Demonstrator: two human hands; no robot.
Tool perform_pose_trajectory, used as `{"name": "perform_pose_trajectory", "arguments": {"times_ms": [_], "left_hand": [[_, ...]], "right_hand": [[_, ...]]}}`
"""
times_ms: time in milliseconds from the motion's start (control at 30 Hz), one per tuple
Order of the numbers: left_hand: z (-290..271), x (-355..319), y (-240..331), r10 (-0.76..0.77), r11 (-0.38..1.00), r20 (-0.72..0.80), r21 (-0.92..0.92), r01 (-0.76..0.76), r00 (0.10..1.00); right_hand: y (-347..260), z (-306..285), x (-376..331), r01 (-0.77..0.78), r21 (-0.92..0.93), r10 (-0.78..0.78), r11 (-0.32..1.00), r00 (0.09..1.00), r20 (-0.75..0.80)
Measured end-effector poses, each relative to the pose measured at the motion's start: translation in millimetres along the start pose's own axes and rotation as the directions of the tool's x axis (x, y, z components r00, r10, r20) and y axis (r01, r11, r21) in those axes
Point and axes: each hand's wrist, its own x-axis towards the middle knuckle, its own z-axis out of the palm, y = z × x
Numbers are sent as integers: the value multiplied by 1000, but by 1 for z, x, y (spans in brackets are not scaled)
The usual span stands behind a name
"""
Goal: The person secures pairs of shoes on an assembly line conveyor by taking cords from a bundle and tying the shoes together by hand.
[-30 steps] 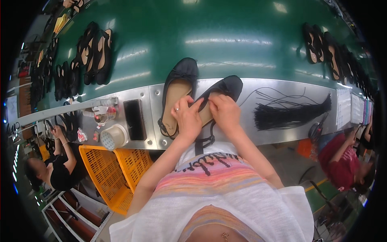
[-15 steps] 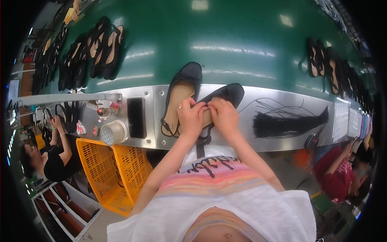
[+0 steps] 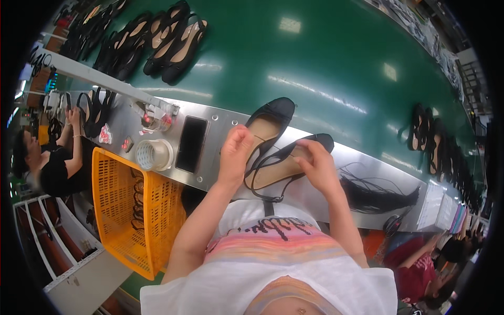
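Note:
Two black slingback flats with beige insoles lie side by side before me, toes pointing away. My left hand [image 3: 236, 152] is beside the left shoe [image 3: 281, 109], its fingers curled and pinched together; whatever may be between the fingertips is too small to make out. Over the opening of the right shoe [image 3: 273, 173] is my right hand [image 3: 318, 164], thumb and forefinger apart, with the insole showing between them. The right shoe's thin strap loops toward my waist. A bundle of thin black cords [image 3: 380, 195] lies to the right on the metal ledge.
On the ledge at left are a phone [image 3: 192, 144], a tape roll [image 3: 153, 154] and a clear container [image 3: 156, 119]. A yellow crate [image 3: 157, 220] stands below. More black shoes [image 3: 181, 50] line the green table [image 3: 315, 58]. Co-workers sit at both sides.
My hands have parted from their pinch over the right shoe, left hand moving left, right hand staying by the shoe. My view has turned, so the table appears tilted.

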Motion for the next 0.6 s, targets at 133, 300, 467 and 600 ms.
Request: {"name": "perform_pose_trajectory", "arguments": {"times_ms": [133,300,467,600], "left_hand": [[1,11,8,38,986,124,157,-57,992],[4,22,12,107,909,134,389,-152,985],[-13,29,-8,366,280,360,836,-471,858],[-9,32,-33,356,158,460,828,-538,813]], "right_hand": [[-49,1,28,-248,450,174,858,964,199],[-21,30,46,-114,447,65,887,990,123],[-18,32,56,-95,7,95,995,992,-82],[-11,43,71,169,-408,-190,897,982,-12]]}}
